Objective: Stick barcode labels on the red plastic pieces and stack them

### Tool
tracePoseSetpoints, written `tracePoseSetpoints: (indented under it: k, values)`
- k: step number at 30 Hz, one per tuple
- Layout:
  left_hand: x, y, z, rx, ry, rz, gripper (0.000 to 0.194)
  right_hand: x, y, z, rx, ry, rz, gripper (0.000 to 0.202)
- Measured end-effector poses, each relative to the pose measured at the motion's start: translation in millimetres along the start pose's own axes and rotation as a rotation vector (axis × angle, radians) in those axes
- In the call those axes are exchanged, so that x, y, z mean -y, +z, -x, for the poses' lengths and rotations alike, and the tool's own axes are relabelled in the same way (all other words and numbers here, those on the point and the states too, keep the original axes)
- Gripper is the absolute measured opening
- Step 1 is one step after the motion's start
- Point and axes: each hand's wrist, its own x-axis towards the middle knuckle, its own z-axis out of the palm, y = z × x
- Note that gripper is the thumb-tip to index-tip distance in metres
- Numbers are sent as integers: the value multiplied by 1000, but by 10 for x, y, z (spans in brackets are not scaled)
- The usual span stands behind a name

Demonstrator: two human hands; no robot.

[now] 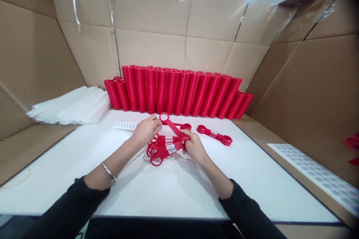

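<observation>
My right hand (193,143) grips a fanned bunch of red plastic strips (168,145) by one end. Each strip has a ring at its end, and several carry a white barcode label. One strip (174,127) stands apart from the fan, pointing up and left with no label visible on it. Beside its upper ring, my left hand (147,129) is closed in a pinch; what lies between its fingertips is too small to make out. Partly behind that hand is a white sheet of labels (125,125). Another red strip (185,126) lies behind the bunch, partly covered.
A separate bundle of red strips (214,135) lies to the right on the white tabletop (168,198). Tall red stacks (171,91) line the back. White plastic sleeves (71,104) are piled left, and a label sheet (314,173) lies right. Cardboard walls (157,18) enclose the table.
</observation>
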Motion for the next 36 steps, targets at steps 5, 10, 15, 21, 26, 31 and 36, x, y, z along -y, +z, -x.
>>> tracePoseSetpoints:
  k: [5,10,15,21,26,31,36]
  values:
    - [-14,-80,-11,-1,69,107,18,-47,-17,-21,-30,-17,27,52]
    - [-57,-161,-53,31,-23,477,21,-73,-36,-33,-51,-73,73,54]
    - [-138,-121,-57,64,-217,816,28,-35,-8,-7,-6,-108,36,57]
    - [-226,-59,-30,47,-264,860,28,0,26,27,35,-159,24,57]
    - [-225,-23,-29,49,-295,925,29,-23,23,25,22,-188,53,58]
    - [-229,-8,-27,39,-293,941,28,-30,25,23,19,-183,68,57]
    - [-229,10,-30,17,-278,905,26,-28,21,28,29,-172,54,58]
